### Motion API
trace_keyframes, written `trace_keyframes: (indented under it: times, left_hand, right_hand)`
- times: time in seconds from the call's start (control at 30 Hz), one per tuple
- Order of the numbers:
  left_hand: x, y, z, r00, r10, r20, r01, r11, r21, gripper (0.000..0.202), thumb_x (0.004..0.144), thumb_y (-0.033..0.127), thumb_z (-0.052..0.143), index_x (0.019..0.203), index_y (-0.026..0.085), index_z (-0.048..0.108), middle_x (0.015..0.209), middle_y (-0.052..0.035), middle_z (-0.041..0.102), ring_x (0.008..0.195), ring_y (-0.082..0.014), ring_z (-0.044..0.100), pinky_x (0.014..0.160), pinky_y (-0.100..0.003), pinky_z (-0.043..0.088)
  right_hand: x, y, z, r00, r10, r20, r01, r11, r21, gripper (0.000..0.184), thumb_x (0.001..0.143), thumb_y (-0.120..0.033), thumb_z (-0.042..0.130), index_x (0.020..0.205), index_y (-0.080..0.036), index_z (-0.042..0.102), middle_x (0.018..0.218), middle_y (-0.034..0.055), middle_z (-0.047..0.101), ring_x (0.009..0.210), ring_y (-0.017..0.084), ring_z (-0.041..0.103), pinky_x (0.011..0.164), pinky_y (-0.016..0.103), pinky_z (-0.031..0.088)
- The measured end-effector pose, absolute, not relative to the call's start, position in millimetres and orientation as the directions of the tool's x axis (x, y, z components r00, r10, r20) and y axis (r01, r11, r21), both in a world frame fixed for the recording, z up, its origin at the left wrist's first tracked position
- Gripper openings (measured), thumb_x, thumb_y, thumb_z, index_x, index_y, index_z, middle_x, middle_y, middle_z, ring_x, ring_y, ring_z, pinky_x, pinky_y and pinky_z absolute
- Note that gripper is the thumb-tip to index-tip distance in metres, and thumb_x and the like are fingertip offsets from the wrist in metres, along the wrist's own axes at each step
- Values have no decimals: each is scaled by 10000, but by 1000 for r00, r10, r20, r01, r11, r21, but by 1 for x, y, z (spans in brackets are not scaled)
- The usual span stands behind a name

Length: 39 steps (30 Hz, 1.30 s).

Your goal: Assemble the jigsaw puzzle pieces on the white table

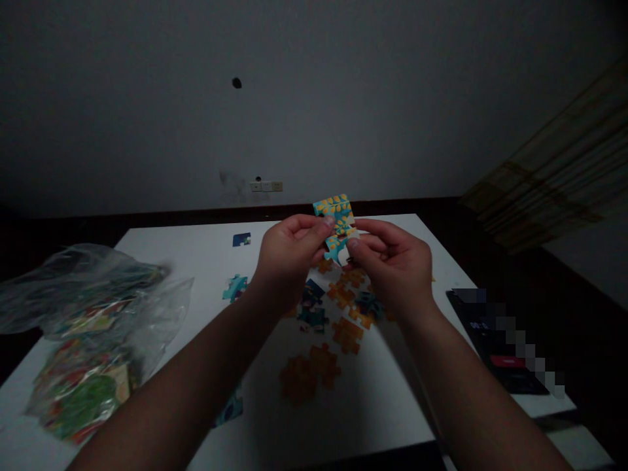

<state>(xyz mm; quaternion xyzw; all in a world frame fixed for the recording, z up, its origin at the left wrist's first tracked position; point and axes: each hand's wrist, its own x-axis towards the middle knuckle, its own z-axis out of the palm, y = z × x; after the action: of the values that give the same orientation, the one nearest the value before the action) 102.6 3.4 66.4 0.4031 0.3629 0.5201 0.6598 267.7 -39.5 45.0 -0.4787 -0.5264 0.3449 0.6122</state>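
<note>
Above the middle of the table, my left hand (294, 252) pinches a teal jigsaw puzzle piece (338, 206) with a yellow leaf pattern. My right hand (400, 261) grips another teal puzzle piece (336, 248) with a white area, just below the first. The two pieces meet edge to edge; whether they are locked together I cannot tell. Beneath my hands lie several orange puzzle pieces (348, 335) and some dark blue ones (313, 317). Fingers hide parts of both held pieces.
Clear plastic bags (93, 386) with colourful pieces lie on the left of the white table (383, 405). A dark blue piece (241, 239) and a teal piece (235, 288) lie left of my hands. On the right is a black phone-like device (505, 360). A wall stands behind.
</note>
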Motion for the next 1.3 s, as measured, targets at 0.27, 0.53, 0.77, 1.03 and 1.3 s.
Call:
trace_keyframes:
  times: [0.27, 0.53, 0.77, 1.03, 1.3]
  left_hand:
    - [100, 5, 67, 222, 974, -53, -362, 132, 923, 264, 819, 330, 966, 852, 179, 753, 769, -12, 760, 650, -118, 677, 609, -225, 544]
    - [96, 8, 67, 302, 951, -66, -411, 192, 891, 248, 781, 270, 983, 852, 150, 778, 898, -65, 804, 784, -153, 769, 715, -239, 627]
    - [97, 7, 67, 316, 944, -99, -376, 220, 900, 320, 685, 299, 1032, 818, 142, 786, 844, -64, 799, 736, -143, 732, 667, -223, 584]
    - [103, 5, 60, 213, 977, -27, -311, 94, 946, 340, 703, 372, 1010, 789, 183, 741, 676, 10, 710, 582, -110, 596, 557, -221, 458]
    - [100, 9, 56, 251, 968, -27, -301, 104, 948, 362, 686, 360, 1023, 815, 180, 736, 716, -10, 744, 600, -119, 626, 569, -234, 469]
  right_hand:
    - [266, -41, 47, 241, 927, 286, 81, 274, -958, 386, 874, -451, 941, 1205, -285, 831, 899, 24, 868, 722, 243, 835, 697, 426, 754]
    - [271, -40, 51, 218, 947, 235, 21, 236, -971, 555, 826, -413, 963, 1318, -281, 741, 855, 13, 853, 659, 244, 819, 665, 407, 719]
    - [270, -39, 50, 214, 935, 283, -1, 290, -957, 540, 838, -412, 967, 1302, -255, 739, 833, 0, 844, 638, 213, 803, 634, 354, 691]
    - [269, -38, 47, 232, 914, 332, 2, 341, -940, 444, 849, -368, 950, 1231, -269, 748, 825, -9, 829, 670, 198, 803, 655, 330, 682]
    - [270, -36, 44, 198, 921, 334, 33, 335, -942, 398, 846, -338, 929, 1200, -252, 771, 801, -8, 820, 670, 188, 792, 647, 316, 662]
